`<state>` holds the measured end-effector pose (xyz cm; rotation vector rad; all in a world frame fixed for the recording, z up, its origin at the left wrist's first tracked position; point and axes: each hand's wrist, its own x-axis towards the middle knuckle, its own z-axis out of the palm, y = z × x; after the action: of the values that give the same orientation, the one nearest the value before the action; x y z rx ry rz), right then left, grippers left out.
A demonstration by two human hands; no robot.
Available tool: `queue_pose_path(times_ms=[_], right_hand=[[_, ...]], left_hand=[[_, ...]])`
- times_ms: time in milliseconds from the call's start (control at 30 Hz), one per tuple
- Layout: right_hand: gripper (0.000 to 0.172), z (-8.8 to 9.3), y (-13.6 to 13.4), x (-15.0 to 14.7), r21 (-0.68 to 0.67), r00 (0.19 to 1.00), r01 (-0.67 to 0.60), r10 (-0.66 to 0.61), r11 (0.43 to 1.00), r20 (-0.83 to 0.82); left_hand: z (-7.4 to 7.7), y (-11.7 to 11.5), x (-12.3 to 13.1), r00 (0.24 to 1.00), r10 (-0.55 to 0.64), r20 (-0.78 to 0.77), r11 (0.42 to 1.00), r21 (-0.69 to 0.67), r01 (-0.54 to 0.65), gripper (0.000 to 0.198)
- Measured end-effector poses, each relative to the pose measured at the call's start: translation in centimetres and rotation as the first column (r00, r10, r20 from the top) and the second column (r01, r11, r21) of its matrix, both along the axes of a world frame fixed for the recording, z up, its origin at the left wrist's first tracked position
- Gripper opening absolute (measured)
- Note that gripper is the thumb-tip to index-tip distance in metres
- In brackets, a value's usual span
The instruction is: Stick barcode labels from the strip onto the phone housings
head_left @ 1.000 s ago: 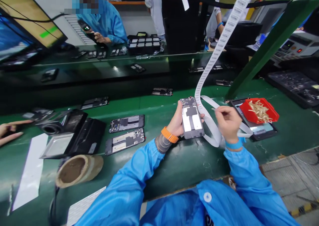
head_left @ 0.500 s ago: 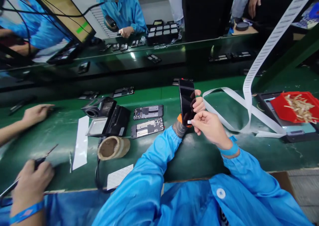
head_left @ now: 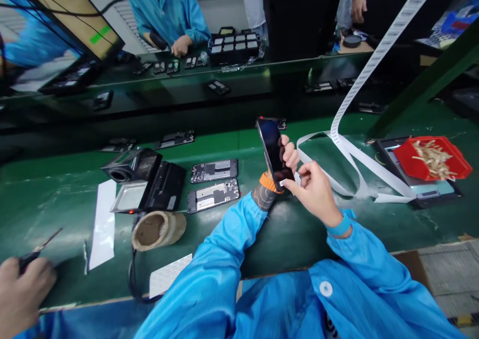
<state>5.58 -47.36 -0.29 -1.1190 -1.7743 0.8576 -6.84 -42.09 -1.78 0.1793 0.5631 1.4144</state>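
My left hand (head_left: 289,152) is closed around a dark smartphone (head_left: 272,144), its fingers wrapped over the right side. The phone is tilted, with its black screen towards me. At its bottom corner my right hand (head_left: 314,189) is closed in a pinch, the thumb against a small white sticker (head_left: 283,183) that touches the phone. Another bit of white shows by the right fingers; what it is I cannot make out. An orange watch strap (head_left: 270,183) circles my left wrist. Left of my hands lie two opened phone bodies (head_left: 214,170) with bare circuit boards.
A long white label strip (head_left: 357,82) hangs down and loops on the green bench at right. Beyond it sits a red tray (head_left: 406,159) of pale scraps. A black device (head_left: 170,187), a cardboard roll (head_left: 177,229) and a co-worker's hand (head_left: 28,284) holding a tool are left.
The phone has tipped further to the left, and my right thumb now lies over the sticker at its corner. One co-worker's hand at the left has gone from view.
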Motion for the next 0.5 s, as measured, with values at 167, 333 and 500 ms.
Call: queue_pose_path(times_ms=[167, 333, 500], right_hand=[[0.019, -0.8, 0.8, 1.2, 0.273, 0.996, -0.034, 0.054, 0.961, -0.066], [0.024, -1.1, 5.8, 3.8, -0.304, 0.924, -0.011, -0.107, 0.952, -0.366], [0.046, -1.5, 8.4, 7.6, -0.577, 0.796, -0.229, -0.191, 0.784, -0.575]], left_hand=[[1.3, 0.6, 1.0, 0.931, 0.327, -0.164, 0.937, -0.074, -0.342, 0.053], [2.2, 0.6, -4.3, 0.92, 0.052, -0.388, 0.997, -0.029, -0.068, 0.02], [3.0, 3.4, -9.3, 0.676, -0.348, -0.649, 0.937, -0.233, 0.259, 0.023]])
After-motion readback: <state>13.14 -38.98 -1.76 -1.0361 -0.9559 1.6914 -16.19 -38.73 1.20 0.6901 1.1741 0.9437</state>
